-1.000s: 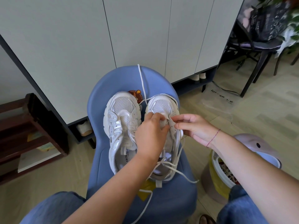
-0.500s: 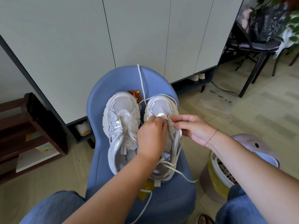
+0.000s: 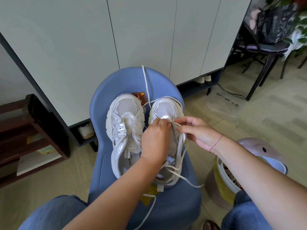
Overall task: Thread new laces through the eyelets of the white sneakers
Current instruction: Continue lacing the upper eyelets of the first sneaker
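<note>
Clearly the job is only begun. The sneaker (image 3: 166,110) being worked on lies directly under both hands, toe pointing away, on the seat of a blue chair (image 3: 99,103). The left hand (image 3: 155,140) curls its fingers down on the front of the eyelet rows and grips the upper there; what the fingertips catch is hidden. The right hand (image 3: 201,133), just beside it, pinches the white lace (image 3: 146,83) between thumb and forefinger at the eyelet edge. Only the foremost eyelets seem to carry lace, though the hands cover most of the rows. Long slack lies loose: one run goes beyond the hands up over the chair back, and others trail from the heel end below the wrists and down the seat. The second sneaker (image 3: 126,117), just left of the left hand, shows bare eyelets and no lace at all. I judge most of the first shoe and all of the second are left.
</note>
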A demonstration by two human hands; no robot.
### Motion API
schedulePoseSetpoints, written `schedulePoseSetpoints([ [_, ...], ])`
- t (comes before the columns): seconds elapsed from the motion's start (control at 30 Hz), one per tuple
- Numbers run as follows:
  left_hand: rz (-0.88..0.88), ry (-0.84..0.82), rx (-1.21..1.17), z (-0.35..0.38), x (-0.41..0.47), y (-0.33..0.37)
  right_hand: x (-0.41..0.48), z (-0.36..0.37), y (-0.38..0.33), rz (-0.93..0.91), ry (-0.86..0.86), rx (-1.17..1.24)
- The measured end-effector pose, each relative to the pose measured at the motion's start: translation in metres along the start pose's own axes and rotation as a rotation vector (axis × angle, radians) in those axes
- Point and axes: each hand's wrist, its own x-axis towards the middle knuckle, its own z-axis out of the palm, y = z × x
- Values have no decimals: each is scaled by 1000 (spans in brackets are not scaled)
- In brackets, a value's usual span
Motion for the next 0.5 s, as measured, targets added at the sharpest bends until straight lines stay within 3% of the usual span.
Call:
schedulePoseSetpoints([
  [0.5,-321,-190,-398,-9,6,0,-4,18,1,-66,91,-270],
])
